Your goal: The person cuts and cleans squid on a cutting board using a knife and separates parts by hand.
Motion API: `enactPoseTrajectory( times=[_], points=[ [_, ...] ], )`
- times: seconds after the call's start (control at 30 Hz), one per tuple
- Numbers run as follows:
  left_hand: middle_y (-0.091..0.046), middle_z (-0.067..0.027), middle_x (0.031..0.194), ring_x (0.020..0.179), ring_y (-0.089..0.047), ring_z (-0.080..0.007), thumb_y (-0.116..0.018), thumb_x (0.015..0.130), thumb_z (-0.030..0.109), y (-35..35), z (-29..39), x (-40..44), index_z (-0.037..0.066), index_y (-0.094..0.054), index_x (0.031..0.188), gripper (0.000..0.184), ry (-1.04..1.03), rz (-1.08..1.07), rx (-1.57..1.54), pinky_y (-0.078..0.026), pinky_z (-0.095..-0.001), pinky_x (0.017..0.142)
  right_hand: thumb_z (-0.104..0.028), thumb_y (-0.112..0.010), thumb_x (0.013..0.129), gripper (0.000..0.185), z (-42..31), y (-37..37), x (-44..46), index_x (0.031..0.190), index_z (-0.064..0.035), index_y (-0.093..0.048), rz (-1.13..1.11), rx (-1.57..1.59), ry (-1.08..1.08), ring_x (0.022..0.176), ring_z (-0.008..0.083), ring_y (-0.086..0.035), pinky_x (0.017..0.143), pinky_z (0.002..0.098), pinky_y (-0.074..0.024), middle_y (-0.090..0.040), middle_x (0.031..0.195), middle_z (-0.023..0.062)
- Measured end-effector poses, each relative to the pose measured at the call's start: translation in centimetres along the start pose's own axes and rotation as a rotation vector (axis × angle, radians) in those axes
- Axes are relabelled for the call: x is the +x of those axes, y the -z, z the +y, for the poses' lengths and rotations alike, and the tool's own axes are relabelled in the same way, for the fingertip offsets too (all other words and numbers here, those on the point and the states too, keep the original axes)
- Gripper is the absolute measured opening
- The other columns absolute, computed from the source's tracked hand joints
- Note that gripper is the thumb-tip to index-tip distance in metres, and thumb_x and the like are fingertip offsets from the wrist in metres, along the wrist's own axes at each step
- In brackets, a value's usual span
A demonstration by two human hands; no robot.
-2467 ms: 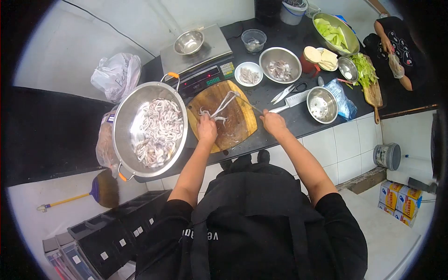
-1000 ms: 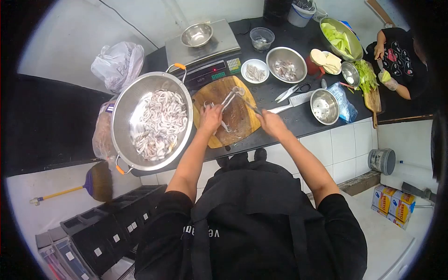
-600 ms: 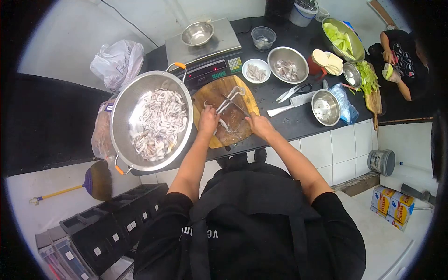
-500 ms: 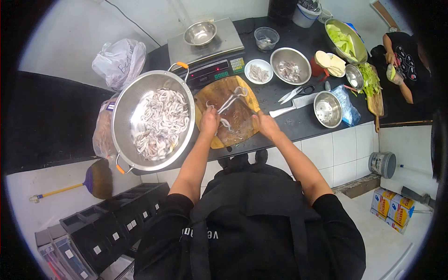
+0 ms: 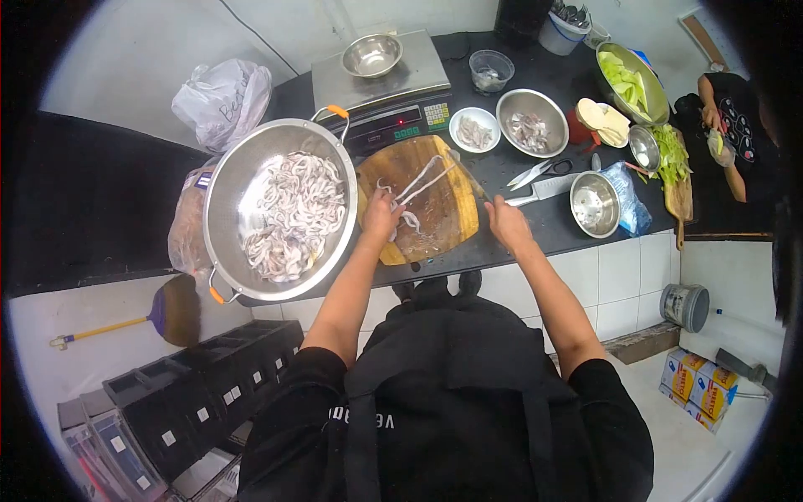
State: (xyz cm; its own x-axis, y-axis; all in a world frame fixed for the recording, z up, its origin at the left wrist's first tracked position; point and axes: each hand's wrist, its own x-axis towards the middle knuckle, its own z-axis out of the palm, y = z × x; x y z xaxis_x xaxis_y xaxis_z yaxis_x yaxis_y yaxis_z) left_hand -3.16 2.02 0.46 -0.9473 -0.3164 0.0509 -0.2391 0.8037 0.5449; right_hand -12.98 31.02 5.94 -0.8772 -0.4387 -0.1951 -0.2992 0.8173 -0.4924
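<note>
A wooden cutting board [image 5: 458, 216] lies at the middle of the counter's near edge. My left hand [image 5: 382, 216] is closed on squid tentacles [image 5: 418, 186] at the board's left side, and two long pale strands stretch from it up and to the right. My right hand [image 5: 510, 224] grips a knife [image 5: 473, 177], whose blade slants up and left over the board's right edge, near the strand ends. On the left, a large steel colander [image 5: 219, 219] with orange-gripped handles holds a heap of squid tentacles [image 5: 297, 213].
Behind the board stand a digital scale [image 5: 410, 74], a small white bowl [image 5: 458, 140] and a steel bowl [image 5: 559, 125] with squid pieces. Scissors [image 5: 531, 174], a white-handled knife [image 5: 552, 186] and another steel bowl [image 5: 595, 209] lie rightward. A co-worker [image 5: 736, 125] handles vegetables at far right.
My right hand and the knife have moved right and slightly up, from over the board to its right edge. My left hand stays on the tentacles. The view has shifted a little.
</note>
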Motion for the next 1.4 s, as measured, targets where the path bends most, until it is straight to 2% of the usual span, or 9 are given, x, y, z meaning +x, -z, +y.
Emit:
enactPoseTrajectory(
  times=[0.13, 0.2, 0.37, 0.6, 0.77, 0.9, 1.03, 1.2, 1.4],
  points=[
    [-0.058, -0.0174, 0.106, 0.099, -0.058, -0.0358, -0.073, 0.076, 0.018, -0.2, 0.1, 0.2, -0.002, -0.067, 0.101, 0.032, -0.007, 0.006, 0.001, -0.047, -0.0408, 0.087, -0.03, -0.044, 0.097, 0.034, -2.2, -1.5, -1.7, 0.099, 0.0026, -0.052, -0.06, 0.025, 0.042, 0.079, 0.0468, -0.063, 0.071, 0.0555, -0.0493, -0.064, 0.081, 0.0287],
    [-0.059, -0.0178, 0.106, 0.099, -0.058, -0.0355, -0.072, 0.077, 0.017, -0.5, 0.1, 0.2, -0.002, -0.067, 0.101, 0.031, 0.004, 0.015, 0.01, -0.047, -0.0406, 0.087, -0.03, -0.043, 0.098, 0.034, -3.6, -2.1, -2.6, 0.1, 0.0024, -0.051, -0.167, 0.049, 0.145, 0.079, 0.0469, -0.063, 0.071, 0.0556, -0.0492, -0.064, 0.082, 0.029],
    [-0.059, -0.0188, 0.106, 0.099, -0.058, -0.0362, -0.071, 0.075, 0.013, -1.0, 0.1, 0.4, -0.003, -0.066, 0.1, 0.03, 0.013, 0.03, 0.044, -0.047, -0.0408, 0.087, -0.03, -0.043, 0.098, 0.033, -5.2, -3.8, -3.8, 0.101, 0.0026, -0.05, -0.234, 0.096, 0.153, 0.081, 0.0471, -0.062, 0.073, 0.0554, -0.049, -0.063, 0.083, 0.0296],
    [-0.058, -0.0205, 0.107, 0.1, -0.057, -0.0379, -0.074, 0.073, 0.016, -1.0, -0.1, 0.3, -0.003, -0.066, 0.1, 0.034, 0.009, 0.016, 0.043, -0.047, -0.0421, 0.087, -0.032, -0.043, 0.097, 0.036, -5.7, -4.2, -3.2, 0.106, 0.0026, -0.051, -0.322, 0.085, 0.097, 0.087, 0.0466, -0.062, 0.08, 0.0546, -0.0477, -0.064, 0.087, 0.0288],
    [-0.057, -0.0197, 0.109, 0.101, -0.057, -0.0377, -0.076, 0.071, 0.015, 0.1, 0.7, 0.7, -0.001, -0.065, 0.101, 0.035, 0.04, -0.05, 0.131, -0.047, -0.0433, 0.088, -0.03, -0.042, 0.097, 0.038, -6.1, -2.1, -3.2, 0.109, 0.004, -0.052, -0.325, 0.069, 0.026, 0.089, 0.0471, -0.062, 0.081, 0.0543, -0.0473, -0.064, 0.089, 0.0311],
    [-0.058, -0.0191, 0.109, 0.101, -0.057, -0.0375, -0.076, 0.071, 0.015, -0.4, 0.2, 0.8, 0.0, -0.066, 0.101, 0.035, 0.046, -0.017, 0.101, -0.047, -0.0434, 0.088, -0.03, -0.041, 0.097, 0.038, -6.6, -1.7, -2.5, 0.109, 0.0043, -0.053, -0.274, 0.078, 0.021, 0.087, 0.0479, -0.062, 0.08, 0.0548, -0.0475, -0.063, 0.087, 0.0324],
    [-0.058, -0.0187, 0.109, 0.102, -0.057, -0.0369, -0.076, 0.071, 0.014, -0.2, 0.6, 0.6, 0.0, -0.066, 0.102, 0.035, 0.055, -0.039, 0.062, -0.047, -0.0424, 0.088, -0.03, -0.042, 0.097, 0.038, -5.4, -2.8, -1.9, 0.109, 0.0044, -0.053, -0.252, 0.081, 0.033, 0.086, 0.0483, -0.062, 0.079, 0.0551, -0.0475, -0.063, 0.085, 0.032],
    [-0.059, -0.0189, 0.108, 0.102, -0.057, -0.0368, -0.075, 0.071, 0.014, -0.6, 0.3, 0.5, 0.0, -0.067, 0.101, 0.034, 0.059, -0.002, 0.081, -0.047, -0.0414, 0.089, -0.031, -0.042, 0.097, 0.036, -3.3, -2.0, -1.5, 0.108, 0.0015, -0.054, -0.177, 0.049, -0.086, 0.087, 0.0479, -0.062, 0.078, 0.0555, -0.0474, -0.064, 0.086, 0.0301],
    [-0.059, -0.0191, 0.107, 0.1, -0.058, -0.0367, -0.075, 0.071, 0.015, -0.5, 0.2, 0.8, 0.0, -0.068, 0.098, 0.031, 0.085, -0.046, 0.073, -0.047, -0.0422, 0.088, -0.031, -0.041, 0.098, 0.036, -3.2, -1.4, -1.0, 0.108, 0.0, -0.053, -0.201, -0.017, -0.103, 0.089, 0.0463, -0.062, 0.08, 0.0549, -0.0479, -0.065, 0.089, 0.0292]
  ],
)
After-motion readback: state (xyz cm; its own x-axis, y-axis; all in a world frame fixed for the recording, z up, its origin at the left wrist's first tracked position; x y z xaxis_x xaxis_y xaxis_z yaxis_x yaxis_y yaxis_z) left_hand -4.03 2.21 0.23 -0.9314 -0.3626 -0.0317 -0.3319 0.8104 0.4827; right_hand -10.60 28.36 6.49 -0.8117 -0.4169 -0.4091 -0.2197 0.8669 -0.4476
